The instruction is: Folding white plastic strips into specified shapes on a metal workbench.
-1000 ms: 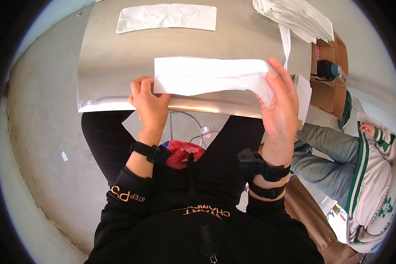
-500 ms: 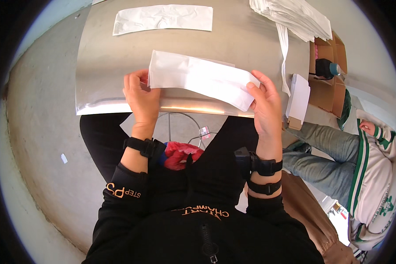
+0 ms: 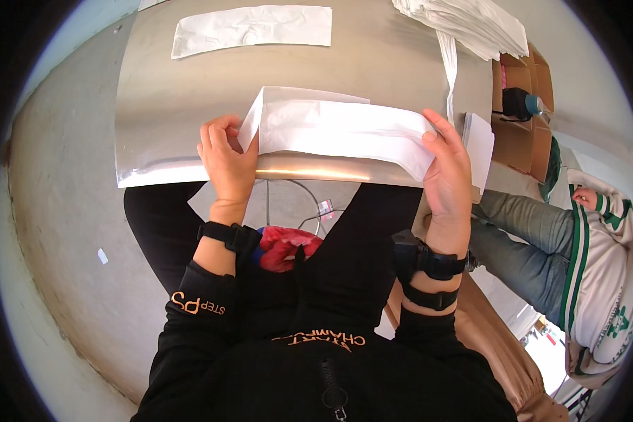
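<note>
Strip (image 3: 341, 130) of white paper spans from hand to hand, above the near edge of the table (image 3: 162, 112). At its left end the left hand (image 3: 228, 158) pinches the edge with thumb and bent fingers; at its right end the right hand (image 3: 449, 172) pinches a corner, thumb in front and fingers behind. Near the left hand the layers stand apart, the rear one showing behind the front; whether they are one folded piece I cannot tell.

Judging by these grips, the step in hand is holding the strip out with its layers parted at the left. The next move seems to call for a light, even hold from both hands, since the paper looks thin and already bends beside the right fingers.

Just right of the right hand lie white cards (image 3: 478, 148). Beyond that hand a band (image 3: 449, 70) hangs from a white pile (image 3: 471, 28); farther right is a box (image 3: 522, 153) with a bottle (image 3: 519, 104). Well beyond the left hand, a second sheet (image 3: 253, 29) lies flat.
</note>
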Action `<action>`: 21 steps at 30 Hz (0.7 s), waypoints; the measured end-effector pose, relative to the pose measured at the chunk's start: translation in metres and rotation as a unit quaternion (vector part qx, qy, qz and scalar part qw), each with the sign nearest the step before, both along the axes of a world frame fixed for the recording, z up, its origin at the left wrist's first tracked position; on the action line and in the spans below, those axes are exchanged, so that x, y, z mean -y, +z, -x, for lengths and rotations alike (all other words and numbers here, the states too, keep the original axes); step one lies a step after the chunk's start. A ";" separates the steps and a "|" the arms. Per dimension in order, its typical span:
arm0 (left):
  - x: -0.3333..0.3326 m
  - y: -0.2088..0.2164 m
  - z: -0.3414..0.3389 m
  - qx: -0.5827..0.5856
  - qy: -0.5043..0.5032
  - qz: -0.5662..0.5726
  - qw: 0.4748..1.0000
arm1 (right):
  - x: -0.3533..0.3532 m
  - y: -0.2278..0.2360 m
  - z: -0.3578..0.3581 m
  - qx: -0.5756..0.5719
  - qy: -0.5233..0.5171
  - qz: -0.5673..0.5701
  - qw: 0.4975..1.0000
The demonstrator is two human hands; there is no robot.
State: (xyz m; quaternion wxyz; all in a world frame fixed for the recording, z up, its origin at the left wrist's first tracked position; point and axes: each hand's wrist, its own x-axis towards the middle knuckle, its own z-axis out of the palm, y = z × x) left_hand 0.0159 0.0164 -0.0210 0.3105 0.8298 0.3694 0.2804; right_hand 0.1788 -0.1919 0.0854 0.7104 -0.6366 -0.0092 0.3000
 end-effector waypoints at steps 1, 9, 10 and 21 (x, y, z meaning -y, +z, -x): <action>0.000 0.001 0.001 0.000 -0.001 0.000 1.000 | 0.000 0.001 -0.001 -0.003 -0.001 -0.006 1.000; 0.004 0.009 -0.021 0.016 -0.059 -0.033 0.998 | 0.005 0.004 0.000 -0.008 -0.017 -0.004 1.000; 0.004 0.009 -0.024 0.019 -0.060 -0.033 0.997 | 0.008 0.004 -0.001 -0.010 -0.025 -0.001 1.000; 0.014 0.000 -0.045 -0.028 -0.107 -0.014 0.994 | 0.013 0.003 -0.014 -0.009 -0.018 0.011 1.000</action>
